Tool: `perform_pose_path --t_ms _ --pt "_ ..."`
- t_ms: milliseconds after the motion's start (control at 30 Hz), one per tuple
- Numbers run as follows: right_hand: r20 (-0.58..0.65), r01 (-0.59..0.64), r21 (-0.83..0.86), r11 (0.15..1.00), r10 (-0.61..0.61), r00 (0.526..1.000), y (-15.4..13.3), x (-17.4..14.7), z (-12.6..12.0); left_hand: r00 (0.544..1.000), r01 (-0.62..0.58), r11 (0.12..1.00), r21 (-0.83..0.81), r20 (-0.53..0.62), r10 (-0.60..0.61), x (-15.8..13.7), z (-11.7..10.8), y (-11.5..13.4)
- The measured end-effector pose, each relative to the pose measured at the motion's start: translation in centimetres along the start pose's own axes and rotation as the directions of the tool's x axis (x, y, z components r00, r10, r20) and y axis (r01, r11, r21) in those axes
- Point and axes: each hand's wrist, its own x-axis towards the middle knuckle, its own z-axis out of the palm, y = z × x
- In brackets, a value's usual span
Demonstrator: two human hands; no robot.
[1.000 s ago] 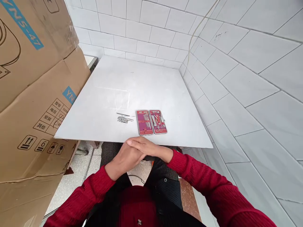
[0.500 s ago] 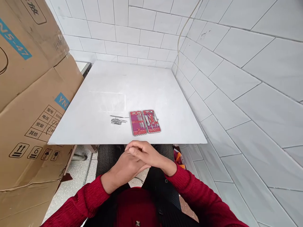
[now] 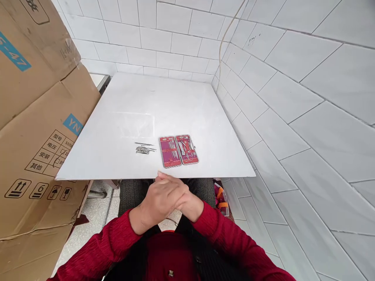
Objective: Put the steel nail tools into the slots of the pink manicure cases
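Observation:
In front of my lap, at the table's near edge, my two hands are clasped together. My left hand (image 3: 158,200) lies over the right one, its fingers wrapped round it. Partly hidden beneath is my right hand (image 3: 190,202), closed against the left. Just beyond them an open manicure case (image 3: 166,157) lies flat on the white table (image 3: 181,105). Its red and purple lining holds several metal tools, among them small scissors (image 3: 188,158) and a nail clipper (image 3: 181,147). Left of the case is a small group of loose metal tools (image 3: 142,150), including thin rods.
Tall cardboard boxes (image 3: 43,117) crowd the table's left side. White tiled walls (image 3: 281,128) close off the back and right. A cable (image 3: 222,48) runs down the corner. Below the right edge sits a container with orange and purple things (image 3: 222,201).
My hands have shifted their clasp: the right was on top, and now the left covers it. The view has moved slightly. The case and loose tools stay put on the table.

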Motion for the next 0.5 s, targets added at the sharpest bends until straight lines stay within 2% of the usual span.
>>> perform_pose_path --t_ms 67,133,167,233,333,400,500 --pt "-0.066 0.073 -0.042 0.996 -0.076 0.995 -1.6 2.2 -1.6 0.981 0.010 1.000 -0.004 -0.192 -0.011 0.4 -0.5 -0.9" --pt "-0.162 0.159 -0.330 0.930 -0.222 0.962 -3.4 4.5 -3.9 0.972 0.067 0.993 0.098 -0.230 -0.043 0.4 -0.5 -2.1" --pt "-0.157 0.168 -0.525 0.834 -0.288 0.945 -4.2 5.7 -5.0 0.975 0.097 0.983 0.155 -0.215 -0.062 0.1 -0.2 -2.8" --pt "-0.150 0.059 -0.820 0.570 -0.313 0.938 -5.4 7.6 -6.6 0.986 0.113 0.969 0.221 -0.144 -0.083 -0.5 0.8 -4.4" --pt "-0.125 -0.095 -0.976 0.198 -0.149 0.981 -6.0 9.5 -7.0 0.987 0.153 0.957 0.247 -0.081 -0.137 -1.5 2.7 -6.7" --pt "-0.130 -0.127 -0.991 0.037 -0.067 0.989 -5.9 10.3 -6.4 0.982 0.188 0.951 0.244 -0.078 -0.174 -1.8 3.8 -7.9" --pt "-0.129 -0.132 -0.987 -0.088 -0.036 0.991 -5.7 11.1 -5.3 0.979 0.204 0.951 0.232 -0.079 -0.190 -1.9 4.5 -8.9"
